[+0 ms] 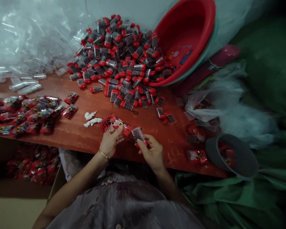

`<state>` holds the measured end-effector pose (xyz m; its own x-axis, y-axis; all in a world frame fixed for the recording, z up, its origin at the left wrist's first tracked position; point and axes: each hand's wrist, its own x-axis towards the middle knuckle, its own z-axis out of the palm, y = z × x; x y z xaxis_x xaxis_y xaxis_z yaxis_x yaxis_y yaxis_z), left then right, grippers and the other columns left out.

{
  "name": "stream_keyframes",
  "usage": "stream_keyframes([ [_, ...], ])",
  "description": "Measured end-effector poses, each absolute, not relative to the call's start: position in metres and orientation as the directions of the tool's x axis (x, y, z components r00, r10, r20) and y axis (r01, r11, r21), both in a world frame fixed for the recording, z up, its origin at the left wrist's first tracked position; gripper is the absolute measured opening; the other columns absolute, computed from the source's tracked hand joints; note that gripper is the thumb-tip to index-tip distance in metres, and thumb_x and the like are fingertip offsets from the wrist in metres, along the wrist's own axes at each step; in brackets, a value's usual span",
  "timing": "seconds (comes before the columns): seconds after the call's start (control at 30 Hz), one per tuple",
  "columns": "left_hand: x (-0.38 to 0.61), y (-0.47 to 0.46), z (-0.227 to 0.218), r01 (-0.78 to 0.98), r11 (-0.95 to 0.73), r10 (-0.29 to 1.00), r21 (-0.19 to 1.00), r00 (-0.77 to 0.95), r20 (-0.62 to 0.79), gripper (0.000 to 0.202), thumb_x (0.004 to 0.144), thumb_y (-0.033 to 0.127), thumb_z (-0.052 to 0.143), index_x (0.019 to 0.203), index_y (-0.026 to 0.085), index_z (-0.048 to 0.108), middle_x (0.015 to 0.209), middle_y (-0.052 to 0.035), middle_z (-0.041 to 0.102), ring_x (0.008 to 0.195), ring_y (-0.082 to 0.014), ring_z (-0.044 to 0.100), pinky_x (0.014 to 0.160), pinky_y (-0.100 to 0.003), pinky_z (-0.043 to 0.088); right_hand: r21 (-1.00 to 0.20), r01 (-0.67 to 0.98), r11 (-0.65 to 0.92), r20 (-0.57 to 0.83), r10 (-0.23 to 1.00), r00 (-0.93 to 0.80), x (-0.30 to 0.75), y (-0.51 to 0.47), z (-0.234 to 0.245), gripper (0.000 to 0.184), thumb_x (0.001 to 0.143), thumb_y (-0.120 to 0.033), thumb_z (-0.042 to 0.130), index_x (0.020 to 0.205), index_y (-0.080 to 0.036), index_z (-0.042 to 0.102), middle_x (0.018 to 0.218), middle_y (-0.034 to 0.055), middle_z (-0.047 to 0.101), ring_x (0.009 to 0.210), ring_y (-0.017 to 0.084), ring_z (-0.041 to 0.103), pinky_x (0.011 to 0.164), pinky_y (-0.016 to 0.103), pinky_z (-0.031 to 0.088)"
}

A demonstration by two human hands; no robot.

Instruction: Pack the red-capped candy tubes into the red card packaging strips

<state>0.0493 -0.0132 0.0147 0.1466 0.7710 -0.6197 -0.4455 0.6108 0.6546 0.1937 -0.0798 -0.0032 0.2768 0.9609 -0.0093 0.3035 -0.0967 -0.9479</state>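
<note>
My left hand (111, 140), with a gold bangle at the wrist, pinches a red printed packet (126, 128) between thumb and fingers above the table's front edge. More red printed wrappers (107, 122) lie just behind that hand. My right hand (153, 152) is closed on a small clear container (137, 133) with dark contents and a red end, tilted toward the packet. The two held things are close together; whether they touch, I cannot tell. Crumpled white tissue (92, 121) lies left of my left hand.
Behind my hands rises a heap of red-capped containers (124, 60), partly inside a tipped red basin (188, 28). Filled red packets (30, 114) pile up at left, near clear plastic tubes (26, 86). A grey bucket (244, 159) stands at right; an open carton (16, 187) sits below left.
</note>
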Motion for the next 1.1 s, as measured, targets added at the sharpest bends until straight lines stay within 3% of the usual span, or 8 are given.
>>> stream_keyframes([
  [0.4,0.055,-0.016,0.011,-0.459,0.489,0.844,0.741,0.034,-0.536,0.045,0.041,0.042,0.085,0.068,0.012,0.066,0.063,-0.0012,0.068,0.057,-0.012,0.061,0.064,-0.026,0.048,-0.961,0.068,-0.267,-0.256,0.956,0.142,0.189,-0.075,0.002,0.029,0.075,-0.046,0.061,0.081,-0.017,0.058,0.057,-0.0007,0.065,0.034,0.006,0.047,0.037,0.019,0.038],
  [0.77,0.059,-0.018,0.005,-0.501,0.453,0.855,0.737,0.01,-0.519,0.042,0.042,0.041,0.085,0.066,0.013,0.065,0.065,-0.0001,0.068,0.058,-0.0102,0.063,0.061,-0.022,0.05,-0.945,-0.052,-0.324,-0.327,0.944,0.047,0.196,-0.068,-0.004,0.029,0.073,-0.046,0.061,0.078,-0.017,0.059,0.052,-0.0043,0.059,0.032,0.004,0.04,0.033,0.015,0.031],
  [0.9,0.062,-0.019,0.005,-0.505,0.409,0.887,0.76,0.024,-0.461,0.038,0.043,0.04,0.085,0.064,0.013,0.067,0.064,0.0008,0.068,0.058,-0.0092,0.061,0.063,-0.023,0.051,-0.96,-0.008,-0.28,-0.28,0.958,0.055,0.197,-0.067,-0.008,0.027,0.075,-0.044,0.06,0.08,-0.018,0.06,0.053,-0.0042,0.058,0.036,0.005,0.042,0.035,0.016,0.034],
  [1.0,0.063,-0.019,0.006,-0.504,0.423,0.881,0.753,0.036,-0.471,0.04,0.043,0.039,0.085,0.069,0.014,0.069,0.067,0.0007,0.069,0.059,-0.0098,0.061,0.063,-0.023,0.052,-0.974,0.095,-0.204,-0.194,0.976,0.104,0.197,-0.067,-0.009,0.025,0.075,-0.042,0.061,0.082,-0.018,0.062,0.055,-0.0034,0.059,0.038,0.005,0.042,0.037,0.017,0.034],
  [1.1,0.065,-0.019,0.008,-0.504,0.453,0.867,0.736,0.057,-0.495,0.041,0.042,0.038,0.086,0.071,0.014,0.069,0.071,-0.001,0.071,0.061,-0.0112,0.063,0.064,-0.024,0.052,-0.978,0.094,-0.187,-0.178,0.98,0.089,0.197,-0.067,-0.012,0.027,0.077,-0.043,0.059,0.087,-0.018,0.063,0.057,-0.0031,0.059,0.04,0.006,0.042,0.038,0.018,0.034],
])
